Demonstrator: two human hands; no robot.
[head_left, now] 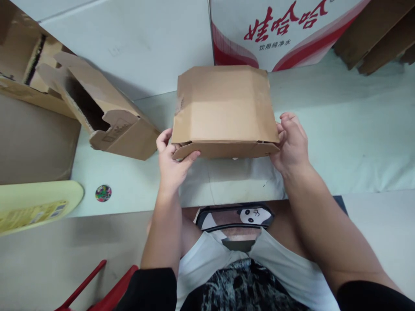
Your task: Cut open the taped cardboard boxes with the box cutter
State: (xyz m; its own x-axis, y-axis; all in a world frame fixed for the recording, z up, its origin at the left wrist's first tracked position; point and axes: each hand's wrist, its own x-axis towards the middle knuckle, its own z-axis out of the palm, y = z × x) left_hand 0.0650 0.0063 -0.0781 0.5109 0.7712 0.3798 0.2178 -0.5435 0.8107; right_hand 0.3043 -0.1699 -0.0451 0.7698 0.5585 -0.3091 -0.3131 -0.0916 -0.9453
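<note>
A brown cardboard box [225,108] lies on the pale green table in front of me, its near flap folded along the front edge. My left hand [173,162] grips the box's near left corner, thumb on the flap and fingers behind it. At the near right corner, my right hand [292,142] holds the box with its fingers bent against the side. Part of the fingers on both hands is hidden by the cardboard. To the left stands another cardboard box [129,134] with an open top and cut-out flaps.
A white carton with red lettering [292,30] stands behind the box, beside a plain white surface [136,47]. More cardboard is at far left and upper right. A round colourful sticker [103,193] and a yellow-green object [39,203] are at left; a red stool [113,289] is below.
</note>
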